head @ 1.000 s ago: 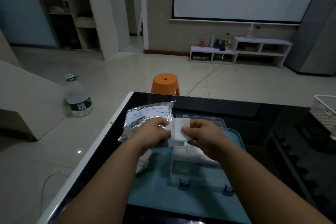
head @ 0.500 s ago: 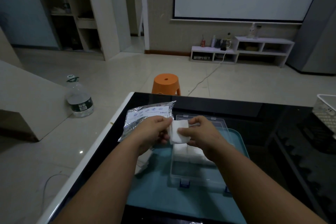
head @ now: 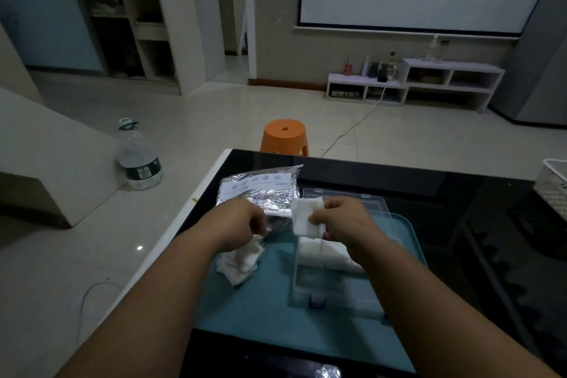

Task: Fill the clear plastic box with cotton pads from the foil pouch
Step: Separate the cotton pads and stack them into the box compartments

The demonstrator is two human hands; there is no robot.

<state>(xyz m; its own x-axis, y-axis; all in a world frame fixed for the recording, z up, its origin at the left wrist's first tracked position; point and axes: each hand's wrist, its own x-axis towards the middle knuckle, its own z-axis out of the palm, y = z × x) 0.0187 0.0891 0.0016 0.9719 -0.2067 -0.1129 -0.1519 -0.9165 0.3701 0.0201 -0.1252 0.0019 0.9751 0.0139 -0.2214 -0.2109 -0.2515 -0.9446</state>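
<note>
Your right hand [head: 343,221] pinched one white cotton pad [head: 305,219] between thumb and fingers, just above the far end of the clear plastic box [head: 334,288]. Stacked pads [head: 322,252] lay in the box under that hand. Your left hand [head: 239,224] curled down onto a loose bunch of pads [head: 241,264] on the teal tray [head: 260,310]; whether it gripped them could not be told. The foil pouch [head: 260,190] lay just beyond your left hand on the worktop [head: 460,224].

One head-worn camera looks forward and down, close over the table [head: 429,193].
</note>
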